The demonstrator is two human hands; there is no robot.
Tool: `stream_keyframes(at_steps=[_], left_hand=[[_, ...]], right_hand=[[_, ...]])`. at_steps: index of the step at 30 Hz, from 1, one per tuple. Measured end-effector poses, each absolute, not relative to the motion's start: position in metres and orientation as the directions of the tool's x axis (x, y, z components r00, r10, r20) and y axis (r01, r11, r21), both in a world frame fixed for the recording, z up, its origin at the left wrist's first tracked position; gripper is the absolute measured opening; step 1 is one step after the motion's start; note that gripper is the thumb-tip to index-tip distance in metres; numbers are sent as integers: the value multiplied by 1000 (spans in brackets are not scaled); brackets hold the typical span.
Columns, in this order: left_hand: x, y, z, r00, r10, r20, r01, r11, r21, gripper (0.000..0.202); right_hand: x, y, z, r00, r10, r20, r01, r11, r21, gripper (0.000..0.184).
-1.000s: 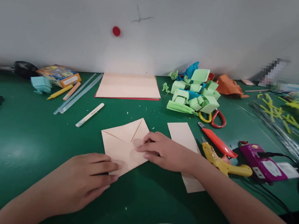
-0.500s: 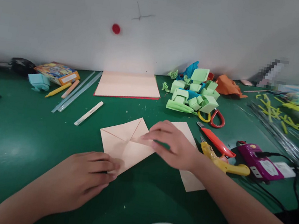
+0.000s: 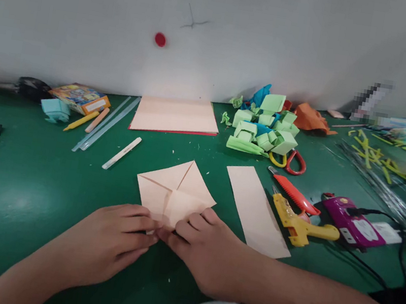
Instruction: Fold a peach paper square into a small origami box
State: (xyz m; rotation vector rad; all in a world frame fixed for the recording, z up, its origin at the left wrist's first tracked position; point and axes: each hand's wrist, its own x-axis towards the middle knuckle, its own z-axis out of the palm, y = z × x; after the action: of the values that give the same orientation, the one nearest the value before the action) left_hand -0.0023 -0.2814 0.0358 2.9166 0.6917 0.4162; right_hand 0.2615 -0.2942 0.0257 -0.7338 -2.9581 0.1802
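A square of peach paper (image 3: 177,189) lies on the green table, its corners folded in toward the middle. My left hand (image 3: 119,241) pinches its near edge from the left. Beside it, the fingertips of my right hand (image 3: 199,244) grip the same near edge, close to the left fingertips. The fingers cover that near corner. A peach paper strip (image 3: 256,206) lies flat to the right of my right hand.
Behind lies a stack of peach sheets (image 3: 175,117), with folded green paper pieces (image 3: 264,128) beside it. On the right are a red cutter (image 3: 294,192), a yellow glue gun (image 3: 301,224) and a purple power strip (image 3: 353,222). Several sticks (image 3: 107,124) and a small box (image 3: 80,96) stand left.
My right hand has moved left and nearer, from the paper's right corner to its near edge beside my left hand. The paper strip is now uncovered.
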Motion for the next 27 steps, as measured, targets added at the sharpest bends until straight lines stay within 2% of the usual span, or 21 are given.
stream_keyframes(at_steps=[7, 11, 14, 27], left_hand=[[-1, -284, 38, 839, 485, 248, 451, -874, 183, 27], [-1, -284, 38, 832, 498, 245, 466, -867, 177, 28], [-2, -282, 37, 839, 486, 244, 456, -873, 172, 27], [-3, -281, 36, 842, 495, 212, 462, -867, 187, 26]], right_hand=[[285, -296, 29, -775, 632, 22, 627, 772, -109, 57], [308, -297, 27, -690, 724, -11, 724, 688, -48, 73], [320, -297, 25, -639, 769, -5, 769, 639, -11, 75], [337, -290, 20, -545, 839, 14, 828, 540, -154, 70]])
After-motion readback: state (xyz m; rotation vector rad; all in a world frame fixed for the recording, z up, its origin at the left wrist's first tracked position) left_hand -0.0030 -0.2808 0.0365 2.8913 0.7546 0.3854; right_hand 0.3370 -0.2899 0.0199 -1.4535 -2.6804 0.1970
